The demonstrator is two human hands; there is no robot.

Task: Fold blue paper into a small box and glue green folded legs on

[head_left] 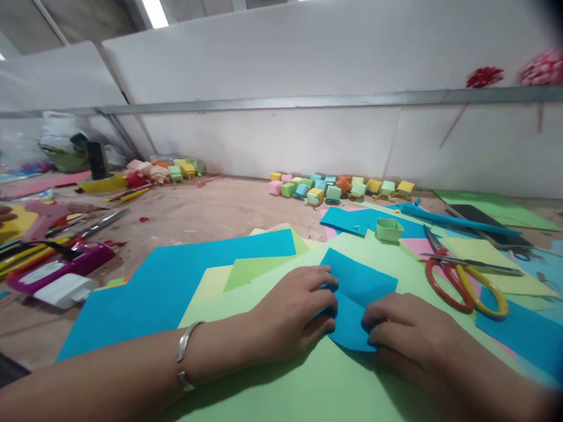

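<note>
A blue sheet of paper [360, 278] with a crease across its middle lies on a large pale green sheet [308, 381]. At its left edge, my left hand [303, 305] has its fingers curled onto the paper, closed against it. The lower right edge is pinched between the fingers of my right hand [409, 334], and the near part of the paper bows up slightly. A small light green paper box [389, 230] stands just beyond. To the right lie scissors with red and yellow handles [466, 287].
Small coloured paper boxes [333, 193] line the wall, with another cluster [159, 171] farther left. A pink glue gun [44, 217], a purple device [61, 266] and a white plug [65, 290] lie left. A dark phone [484, 220] rests at right among paper sheets.
</note>
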